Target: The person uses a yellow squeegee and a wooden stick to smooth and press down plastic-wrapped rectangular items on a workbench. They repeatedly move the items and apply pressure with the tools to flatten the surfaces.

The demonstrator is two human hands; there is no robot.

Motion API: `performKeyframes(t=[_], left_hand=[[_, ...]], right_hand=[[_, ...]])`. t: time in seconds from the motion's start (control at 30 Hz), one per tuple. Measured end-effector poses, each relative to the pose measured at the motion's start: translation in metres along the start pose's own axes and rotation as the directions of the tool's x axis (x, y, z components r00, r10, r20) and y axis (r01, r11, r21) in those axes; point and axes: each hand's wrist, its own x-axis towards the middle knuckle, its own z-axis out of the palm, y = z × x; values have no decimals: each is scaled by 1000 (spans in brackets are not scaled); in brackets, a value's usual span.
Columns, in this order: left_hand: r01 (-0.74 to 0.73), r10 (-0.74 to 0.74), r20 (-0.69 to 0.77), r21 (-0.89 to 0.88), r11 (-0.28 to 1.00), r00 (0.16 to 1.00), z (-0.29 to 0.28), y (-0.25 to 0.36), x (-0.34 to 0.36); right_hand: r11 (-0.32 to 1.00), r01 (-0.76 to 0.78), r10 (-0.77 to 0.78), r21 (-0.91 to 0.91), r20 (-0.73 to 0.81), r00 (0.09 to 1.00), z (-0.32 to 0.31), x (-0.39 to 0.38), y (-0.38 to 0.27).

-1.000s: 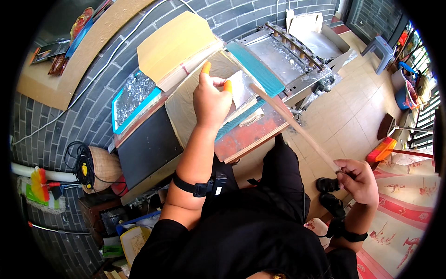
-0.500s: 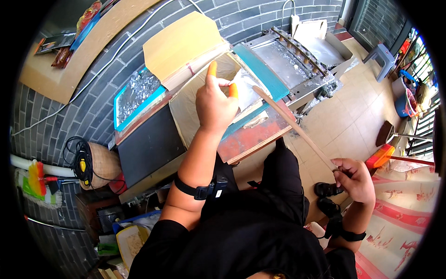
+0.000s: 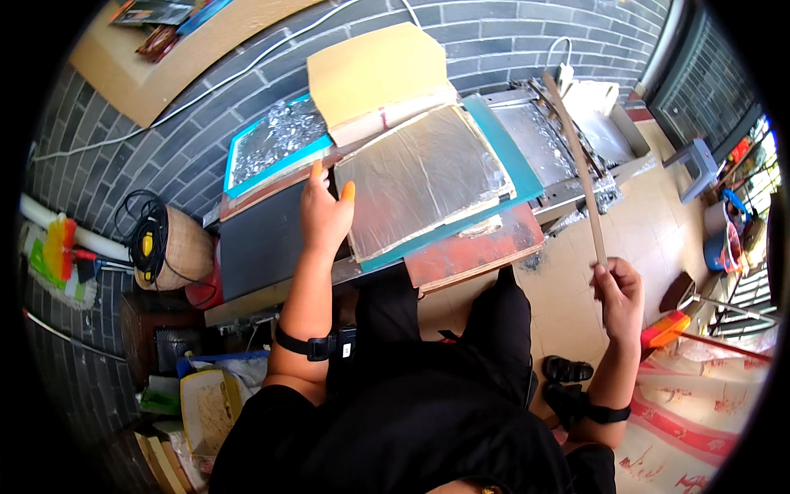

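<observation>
Orange covers sit on the thumb and a finger of my left hand (image 3: pixel 326 216), which is open beside the left edge of a stack of thin sheets (image 3: pixel 428 177). A wrinkled grey-brown, slightly shiny sheet lies flat on top of that stack. My right hand (image 3: pixel 619 295) is closed round the lower end of a long, flat wooden stick (image 3: pixel 586 169). The stick points up and away, clear of the sheets, its far end passing in front of the metal equipment. Under the stack, a teal mat (image 3: pixel 517 169) shows along the right and near sides.
A blue-rimmed tray (image 3: pixel 276 146) of silvery scraps stands behind a black board (image 3: pixel 271 239). Tan cardboard (image 3: pixel 374 74) leans over a paper pile at the wall. Metal equipment (image 3: pixel 531 132) is at right. The reddish board (image 3: pixel 473 251) juts toward my legs.
My left hand has moved left off the sheets. The stick has swung up and away from the stack. The top sheet now lies flat where a silvery patch showed before.
</observation>
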Motion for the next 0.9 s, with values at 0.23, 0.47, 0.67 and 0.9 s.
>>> performKeyframes(t=[0.23, 0.47, 0.67, 0.9], left_hand=[[242, -189, 305, -147, 959, 934, -9, -42, -25], [240, -166, 315, -212, 947, 934, -2, -40, -25], [210, -142, 363, -155, 965, 921, -2, -26, -4], [127, -16, 444, -221, 967, 896, 52, -10, 45]], right_hand=[[833, 478, -477, -280, 75, 876, 83, 86, -14], [755, 509, -467, -413, 207, 860, 127, 118, -26], [836, 408, -385, -367, 140, 912, 112, 80, -14], [952, 187, -143, -243, 186, 972, 113, 0, -20]])
